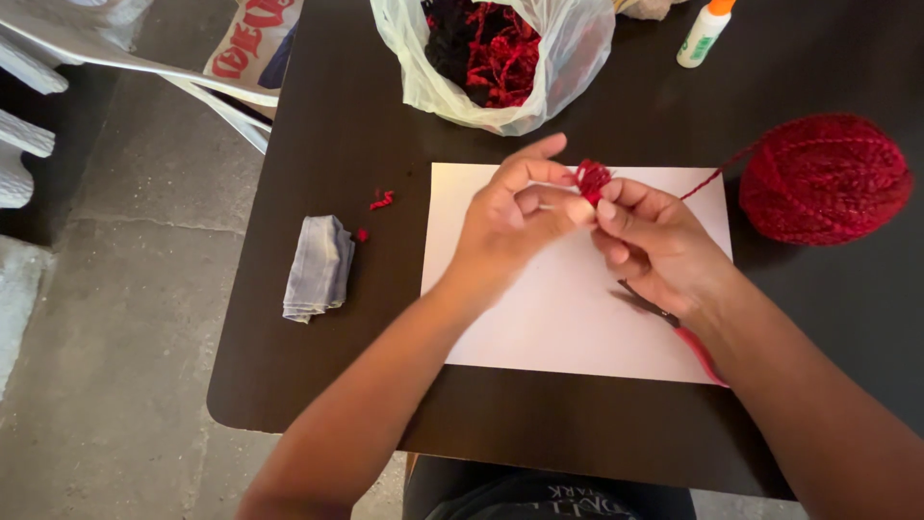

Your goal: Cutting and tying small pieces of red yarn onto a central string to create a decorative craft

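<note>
Landmark = white paper sheet (568, 318), flat on dark table (337, 385).

Near edge of sheet, R side: scissors (674, 327), red handles, partly under the R forearm.

Over sheet's upper middle: left hand (515, 223) & right hand (654, 246) together, fingertips pinching a small red yarn bundle (592, 180) betw. them. Both hands closed on it. A strand runs from bundle to the red yarn ball (823, 178), just off sheet's R edge.

L of sheet: folded grey cloth (318, 268); two red yarn scraps (382, 200) betw. cloth & sheet.

Beyond sheet's far edge: clear plastic bag (577, 67), mouth open, holds red & black yarn tangles. Far R of the bag: glue bottle (705, 32), white w/ orange cap, green label.

Far L, off table: white plastic chair (106, 58); on it a white bag w/ red lettering (252, 39).
</note>
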